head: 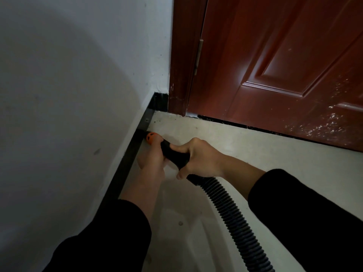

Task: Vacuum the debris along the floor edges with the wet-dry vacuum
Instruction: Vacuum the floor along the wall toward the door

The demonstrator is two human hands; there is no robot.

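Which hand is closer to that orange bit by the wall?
Left. The left hand grips right beside the orange part; the right hand holds the black tube farther back.

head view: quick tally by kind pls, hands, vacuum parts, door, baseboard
hands: 2 (left hand, right hand)
vacuum hose: 1
orange nozzle piece: 1
door: 1
black baseboard: 1
total: 6
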